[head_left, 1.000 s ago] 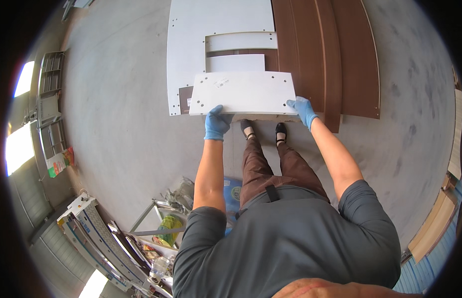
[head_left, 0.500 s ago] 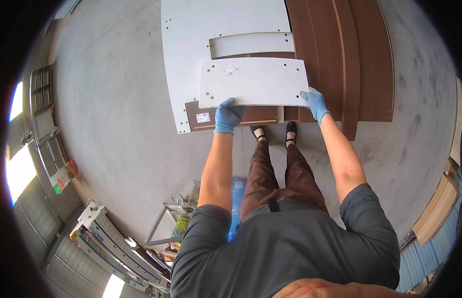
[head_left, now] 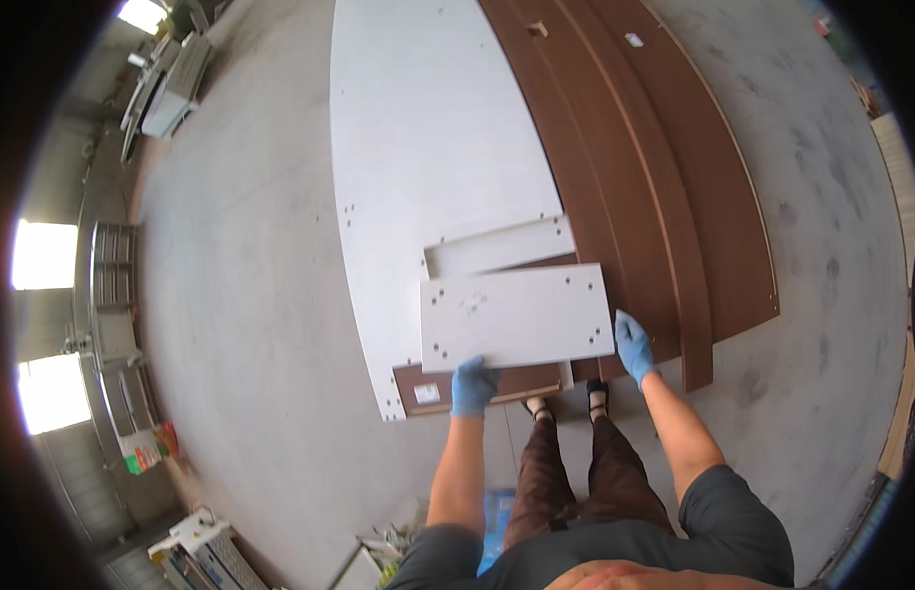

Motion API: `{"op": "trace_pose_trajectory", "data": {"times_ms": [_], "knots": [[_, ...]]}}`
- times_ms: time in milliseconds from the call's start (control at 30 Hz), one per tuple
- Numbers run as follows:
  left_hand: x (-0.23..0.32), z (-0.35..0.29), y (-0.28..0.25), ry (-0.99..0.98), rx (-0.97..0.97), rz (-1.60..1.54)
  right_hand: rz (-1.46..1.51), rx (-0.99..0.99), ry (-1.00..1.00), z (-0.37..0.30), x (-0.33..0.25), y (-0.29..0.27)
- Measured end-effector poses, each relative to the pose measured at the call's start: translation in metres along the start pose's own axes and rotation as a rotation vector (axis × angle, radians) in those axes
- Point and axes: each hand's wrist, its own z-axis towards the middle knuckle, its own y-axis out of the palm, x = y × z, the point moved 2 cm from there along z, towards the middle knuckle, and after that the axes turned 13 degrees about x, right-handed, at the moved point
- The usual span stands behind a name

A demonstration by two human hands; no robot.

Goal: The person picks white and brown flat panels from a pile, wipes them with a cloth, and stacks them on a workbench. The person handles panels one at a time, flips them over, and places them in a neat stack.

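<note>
Item: white panel [head_left: 517,317], centre frame, held flat over floor boards. Left hand [head_left: 473,385], right hand [head_left: 633,344]: gloved fingers closed on near edge and right corner. Advice: keep level, grip even, clear of brown boards [head_left: 654,167].

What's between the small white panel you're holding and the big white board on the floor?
In the head view, a narrow white strip lies between the small white panel and the big white board.

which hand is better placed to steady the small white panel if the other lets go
Left, probably. The left hand grips the small white panel along its near edge, closer to the middle. The right hand holds only the far right corner, so the panel would likely tip.
</note>
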Motion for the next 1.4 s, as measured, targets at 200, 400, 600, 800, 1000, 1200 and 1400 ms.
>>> {"op": "trace_pose_trajectory", "data": {"times_ms": [200, 400, 600, 800, 1000, 1200, 1400], "knots": [[0.016, -0.018, 0.008, -0.455, 0.076, -0.787, -0.915, -0.378, -0.664, -0.03, 0.006, -0.058], [0.01, -0.045, -0.023, -0.482, 0.147, -0.652, -1.168, -0.33, -0.946, -0.042, 0.048, -0.047], [-0.012, -0.072, -0.055, -0.462, 0.29, -0.702, -1.148, -0.322, -0.96, -0.029, 0.061, -0.042], [-0.013, -0.086, -0.053, -0.5, 0.287, -0.799, -1.147, -0.387, -0.965, -0.016, 0.036, -0.05], [-0.04, -0.094, -0.061, -0.288, 0.254, -0.462, -1.164, -0.372, -1.029, 0.001, 0.022, -0.046], [-0.053, -0.102, -0.054, -0.427, 0.154, -0.746, -1.173, -0.348, -1.081, 0.027, 0.007, -0.036], [-0.069, -0.103, -0.057, 0.086, 0.226, 0.22, -1.122, -0.281, -1.081, 0.052, -0.013, -0.024]]}}
